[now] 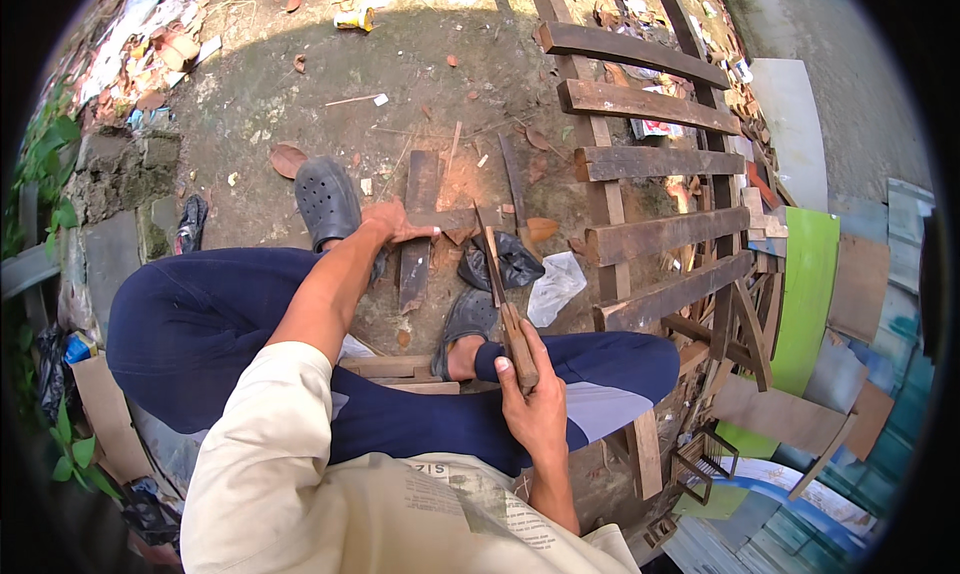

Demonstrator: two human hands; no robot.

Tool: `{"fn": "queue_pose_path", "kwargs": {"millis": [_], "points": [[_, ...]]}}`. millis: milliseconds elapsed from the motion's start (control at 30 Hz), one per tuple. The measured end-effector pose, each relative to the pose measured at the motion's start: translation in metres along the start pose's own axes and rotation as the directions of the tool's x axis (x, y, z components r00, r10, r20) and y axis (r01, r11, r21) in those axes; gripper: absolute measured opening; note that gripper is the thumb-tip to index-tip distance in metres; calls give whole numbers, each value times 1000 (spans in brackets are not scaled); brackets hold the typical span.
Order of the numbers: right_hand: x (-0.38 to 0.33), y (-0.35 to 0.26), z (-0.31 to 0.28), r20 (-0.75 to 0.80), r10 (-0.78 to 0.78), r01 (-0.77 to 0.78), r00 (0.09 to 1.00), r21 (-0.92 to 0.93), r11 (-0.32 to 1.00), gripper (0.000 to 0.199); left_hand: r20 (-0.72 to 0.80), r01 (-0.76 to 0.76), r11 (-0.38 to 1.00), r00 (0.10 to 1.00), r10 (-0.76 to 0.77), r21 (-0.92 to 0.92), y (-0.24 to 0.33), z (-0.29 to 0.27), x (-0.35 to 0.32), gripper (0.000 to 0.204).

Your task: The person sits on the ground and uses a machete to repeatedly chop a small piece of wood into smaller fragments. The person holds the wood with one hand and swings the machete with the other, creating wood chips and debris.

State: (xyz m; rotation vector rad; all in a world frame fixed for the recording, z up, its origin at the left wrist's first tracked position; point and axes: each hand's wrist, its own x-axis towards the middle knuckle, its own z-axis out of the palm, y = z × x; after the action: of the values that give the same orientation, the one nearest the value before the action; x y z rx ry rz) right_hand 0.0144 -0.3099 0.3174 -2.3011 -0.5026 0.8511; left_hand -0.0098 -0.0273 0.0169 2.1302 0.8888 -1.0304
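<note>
Plank is pinned flat by left hand; knife is gripped by right hand. Cuts best kept clear of fingers.

Long knife, wooden handle and rusty blade, tip angled down toward the brown wooden plank lying flat just beside the grey clog.

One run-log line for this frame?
left hand: pressing on plank | right hand: gripping knife, tip at plank | pallet at right
</note>
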Motion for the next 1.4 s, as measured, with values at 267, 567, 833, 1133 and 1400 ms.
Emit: {"fn": "queue_pose_path", "kwargs": {"millis": [267,567,833,1133,1400], "points": [[108,44,76,-51,-110,105,993,-90,990,57,45,-4,1000,999,3,10,-1,-5,-1,146],[94,15,59,-6,23,-23,1000,-34,999,60,67,-18,1000,998,19,-14,4,-14,2,127],[14,-6,11,24,-20,18,1000,82,997,60,31,-31,999,999,32,-22,-4,-9,-3,125],[75,30,45,5,-7,7,1000,68,998,59,27,-4,1000,1000,5,-18,-4,-10,-5,124],[129,42,58,-51,-14,16,999,32,999,53,27,-43,999,999,43,-3,10,-14,-7,124]]}}
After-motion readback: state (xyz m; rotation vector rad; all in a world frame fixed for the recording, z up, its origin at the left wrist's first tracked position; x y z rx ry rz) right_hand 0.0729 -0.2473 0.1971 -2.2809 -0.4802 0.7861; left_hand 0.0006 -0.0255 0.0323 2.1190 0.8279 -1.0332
